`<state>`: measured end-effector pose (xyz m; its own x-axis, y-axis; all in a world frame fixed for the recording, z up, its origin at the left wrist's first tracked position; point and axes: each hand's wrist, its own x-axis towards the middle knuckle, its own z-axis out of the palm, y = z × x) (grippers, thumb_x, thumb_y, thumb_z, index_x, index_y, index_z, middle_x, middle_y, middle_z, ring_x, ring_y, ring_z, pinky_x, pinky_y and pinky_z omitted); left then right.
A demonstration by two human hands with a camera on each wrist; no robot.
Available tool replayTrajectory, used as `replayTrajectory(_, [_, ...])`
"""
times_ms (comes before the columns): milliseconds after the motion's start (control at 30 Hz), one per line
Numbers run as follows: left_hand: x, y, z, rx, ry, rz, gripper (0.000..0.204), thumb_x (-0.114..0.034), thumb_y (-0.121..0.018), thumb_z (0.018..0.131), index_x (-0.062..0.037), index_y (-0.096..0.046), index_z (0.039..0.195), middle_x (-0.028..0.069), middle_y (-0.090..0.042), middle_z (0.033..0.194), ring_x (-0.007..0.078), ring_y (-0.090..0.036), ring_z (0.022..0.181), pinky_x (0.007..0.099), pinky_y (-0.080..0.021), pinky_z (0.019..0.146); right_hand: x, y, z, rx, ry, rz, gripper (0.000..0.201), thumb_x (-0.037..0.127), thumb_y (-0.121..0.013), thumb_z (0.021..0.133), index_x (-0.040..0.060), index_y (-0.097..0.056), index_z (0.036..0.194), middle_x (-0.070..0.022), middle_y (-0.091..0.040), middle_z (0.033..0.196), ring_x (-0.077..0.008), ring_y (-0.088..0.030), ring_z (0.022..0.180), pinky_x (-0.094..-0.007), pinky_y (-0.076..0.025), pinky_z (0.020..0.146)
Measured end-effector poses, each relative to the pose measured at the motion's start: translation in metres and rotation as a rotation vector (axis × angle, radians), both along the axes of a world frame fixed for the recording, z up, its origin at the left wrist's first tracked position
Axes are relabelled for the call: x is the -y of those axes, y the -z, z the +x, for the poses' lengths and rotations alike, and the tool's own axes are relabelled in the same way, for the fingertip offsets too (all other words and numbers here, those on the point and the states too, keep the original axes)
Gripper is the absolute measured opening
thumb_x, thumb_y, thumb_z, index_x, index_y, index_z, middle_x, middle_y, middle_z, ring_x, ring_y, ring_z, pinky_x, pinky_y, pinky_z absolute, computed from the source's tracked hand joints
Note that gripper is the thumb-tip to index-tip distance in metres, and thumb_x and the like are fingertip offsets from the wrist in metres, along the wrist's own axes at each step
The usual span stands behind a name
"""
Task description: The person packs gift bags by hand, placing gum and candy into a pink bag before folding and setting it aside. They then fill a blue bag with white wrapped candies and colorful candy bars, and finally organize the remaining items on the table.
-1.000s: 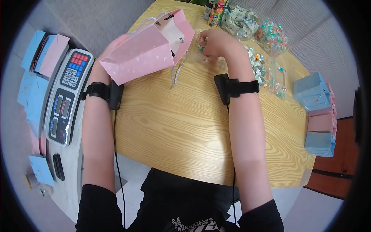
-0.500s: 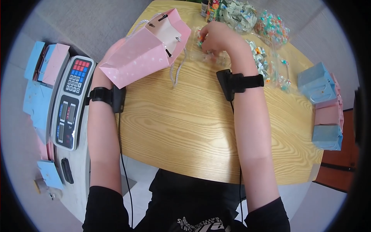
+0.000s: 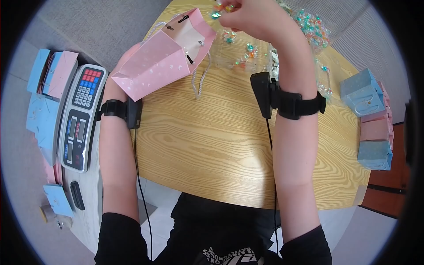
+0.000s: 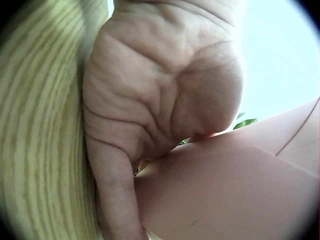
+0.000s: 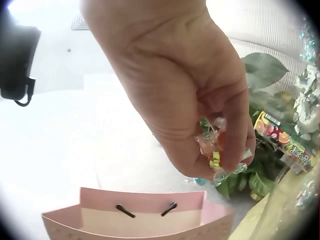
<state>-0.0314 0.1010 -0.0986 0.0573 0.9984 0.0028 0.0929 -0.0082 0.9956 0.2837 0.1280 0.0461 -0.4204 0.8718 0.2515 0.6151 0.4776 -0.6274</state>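
A pink paper gift bag (image 3: pixel 154 68) with rope handles leans tilted at the far left of the table, its mouth toward the right. My left hand (image 4: pixel 160 90) holds it low on its far side; in the head view the bag hides most of that hand. My right hand (image 3: pixel 258 20) pinches several candies (image 5: pixel 215 150) in clear twist wrappers, with orange, yellow and green showing. The right wrist view has this hand above the bag's open mouth. Below it in the head view, a clear tray (image 3: pixel 260 66) holds a few more wrapped candies.
A pile of wrapped candies (image 3: pixel 313 28) lies at the back right. Small blue bags (image 3: pixel 362 92) and pink bags stand along the right edge. On the left are a digital scale (image 3: pixel 79 117) and more bags. A leafy plant (image 5: pixel 265 70) and a fruit-printed box (image 5: pixel 285 140) are behind.
My right hand has lifted out of the clear tray with candies between its fingers and moved up toward the bag's mouth. The left hand and bag have stayed nearly in place.
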Motion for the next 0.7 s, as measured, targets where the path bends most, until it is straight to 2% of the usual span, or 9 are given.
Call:
replayTrajectory(133, [0.001,0.0,0.0,0.005,0.001,0.004,0.032,-0.021,-0.049,0.1,-0.0015,-0.057,0.124,0.0093,-0.064,0.113,0.0161,-0.062,0.102,0.0286,-0.051,0.084,0.002,0.004,-0.021,-0.002,-0.091,0.072,0.026,0.01,-0.068,0.073,-0.0012,-0.072,0.096,-0.0202,-0.069,0.081,-0.0296,-0.068,0.075,-0.0364,-0.054,0.07])
replayTrajectory(233, [-0.003,-0.001,-0.002,0.009,0.005,0.006,0.032,-0.021,-0.049,0.1,-0.0017,-0.057,0.124,0.0092,-0.064,0.113,0.0161,-0.062,0.102,0.0287,-0.051,0.084,0.008,0.006,-0.035,0.022,-0.183,-0.049,0.023,0.01,-0.068,0.075,-0.0007,-0.072,0.095,-0.0208,-0.069,0.081,-0.0307,-0.068,0.075,-0.037,-0.054,0.069])
replayTrajectory(300, [0.0,0.0,-0.002,0.011,0.007,0.007,0.032,-0.021,-0.049,0.1,-0.0018,-0.057,0.124,0.0091,-0.064,0.113,0.0161,-0.062,0.102,0.0288,-0.051,0.085,0.006,0.012,-0.041,-0.067,-0.433,-0.216,0.022,0.01,-0.066,0.078,-0.0005,-0.071,0.097,-0.0211,-0.069,0.084,-0.0315,-0.068,0.077,-0.0379,-0.053,0.071])
replayTrajectory(333, [0.001,0.0,-0.001,0.011,0.007,0.007,0.032,-0.021,-0.049,0.1,-0.0018,-0.057,0.124,0.0091,-0.064,0.114,0.0161,-0.062,0.102,0.0288,-0.051,0.085,0.008,0.025,-0.046,-0.107,-0.462,-0.066,0.023,0.01,-0.064,0.081,0.0002,-0.07,0.101,-0.0204,-0.07,0.085,-0.0314,-0.068,0.079,-0.0371,-0.053,0.072])
replayTrajectory(467, [-0.002,0.0,-0.002,0.021,0.006,0.01,0.032,-0.021,-0.049,0.101,-0.002,-0.056,0.125,0.009,-0.064,0.114,0.0162,-0.061,0.103,0.0289,-0.051,0.086,0.008,0.022,-0.051,-0.059,-0.397,-0.063,0.025,0.01,-0.062,0.082,0.0004,-0.069,0.104,-0.0198,-0.07,0.087,-0.0302,-0.068,0.078,-0.0362,-0.052,0.071])
replayTrajectory(533, [0.002,0.0,-0.001,0.027,0.005,0.012,0.031,-0.021,-0.049,0.101,-0.0021,-0.056,0.125,0.009,-0.064,0.114,0.0162,-0.061,0.103,0.029,-0.05,0.086,0.017,0.006,-0.045,-0.049,-0.35,-0.271,0.025,0.01,-0.061,0.082,0.0005,-0.069,0.104,-0.0199,-0.07,0.087,-0.0301,-0.068,0.079,-0.0362,-0.052,0.072])
replayTrajectory(667, [0.002,0.0,-0.004,0.037,0.005,0.016,0.031,-0.02,-0.049,0.101,-0.0023,-0.056,0.125,0.0089,-0.064,0.114,0.0162,-0.061,0.103,0.0291,-0.05,0.087,0.001,0.022,-0.042,-0.004,-0.409,-0.129,0.026,0.01,-0.06,0.082,0.0009,-0.07,0.105,-0.0198,-0.07,0.087,-0.0301,-0.068,0.081,-0.0364,-0.053,0.075])
replayTrajectory(700, [0.002,0.0,-0.004,0.039,0.006,0.017,0.031,-0.02,-0.049,0.101,-0.0024,-0.056,0.125,0.0089,-0.064,0.114,0.0162,-0.061,0.104,0.0291,-0.05,0.087,0.0,0.028,-0.049,-0.003,-0.385,-0.131,0.026,0.01,-0.064,0.078,0.0054,-0.072,0.103,-0.0153,-0.071,0.088,-0.027,-0.068,0.08,-0.0353,-0.054,0.072])
